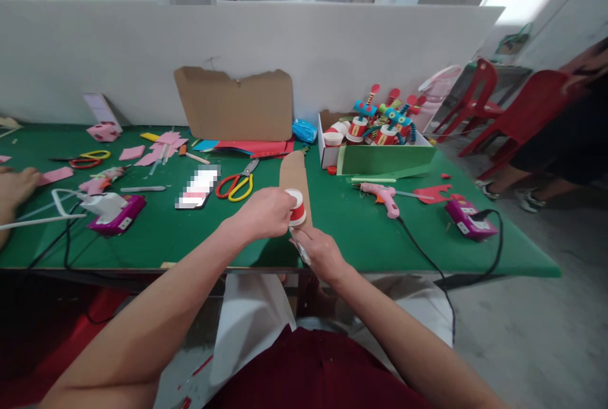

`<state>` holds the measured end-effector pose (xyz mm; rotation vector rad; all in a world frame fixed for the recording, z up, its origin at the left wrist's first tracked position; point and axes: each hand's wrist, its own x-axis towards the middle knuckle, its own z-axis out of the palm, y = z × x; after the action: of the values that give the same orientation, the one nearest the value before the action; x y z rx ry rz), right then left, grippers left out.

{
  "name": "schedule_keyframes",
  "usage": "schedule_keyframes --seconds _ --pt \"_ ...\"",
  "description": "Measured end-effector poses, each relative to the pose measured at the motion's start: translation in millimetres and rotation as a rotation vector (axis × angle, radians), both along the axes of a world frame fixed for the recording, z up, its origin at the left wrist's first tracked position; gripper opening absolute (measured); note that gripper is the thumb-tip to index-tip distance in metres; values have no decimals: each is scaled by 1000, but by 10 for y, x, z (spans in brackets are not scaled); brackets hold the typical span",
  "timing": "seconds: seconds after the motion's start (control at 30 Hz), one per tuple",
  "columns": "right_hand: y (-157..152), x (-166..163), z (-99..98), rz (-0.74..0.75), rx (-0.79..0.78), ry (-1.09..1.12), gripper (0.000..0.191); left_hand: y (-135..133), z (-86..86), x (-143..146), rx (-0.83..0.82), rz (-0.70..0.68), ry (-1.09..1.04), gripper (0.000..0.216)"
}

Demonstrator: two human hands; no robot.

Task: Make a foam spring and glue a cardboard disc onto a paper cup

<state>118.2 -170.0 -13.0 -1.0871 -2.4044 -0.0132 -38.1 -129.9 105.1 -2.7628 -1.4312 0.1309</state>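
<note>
My left hand [268,213] is closed on the side of a small white paper cup [297,211] with a red band around it. The cup is tilted above a long brown cardboard strip [294,171] that lies on the table. Just below the cup, my right hand [323,252] is closed around a slim whitish object [301,248], mostly covered by the fingers; its kind is unclear. The right fingertips are close under the cup's lower rim, and whether they touch it I cannot tell.
Scissors [240,182] and a phone [198,187] lie to the left. On the right are a pink glue gun [382,197], its cord, and a purple power socket [470,219]. A box [327,154] of cup figures stands behind. Another person's hand [18,187] rests far left.
</note>
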Motion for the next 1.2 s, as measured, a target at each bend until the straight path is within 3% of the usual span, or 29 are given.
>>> schedule_keyframes --seconds 0.97,1.1,1.2 --pt "-37 103 6 -69 -40 102 25 -16 -4 9 6 13 -17 25" --pt "-24 140 69 -82 -86 355 21 -9 -11 0 1 15 -47 23" --pt "160 210 185 -237 -43 628 20 -6 -12 0 3 9 -62 22"
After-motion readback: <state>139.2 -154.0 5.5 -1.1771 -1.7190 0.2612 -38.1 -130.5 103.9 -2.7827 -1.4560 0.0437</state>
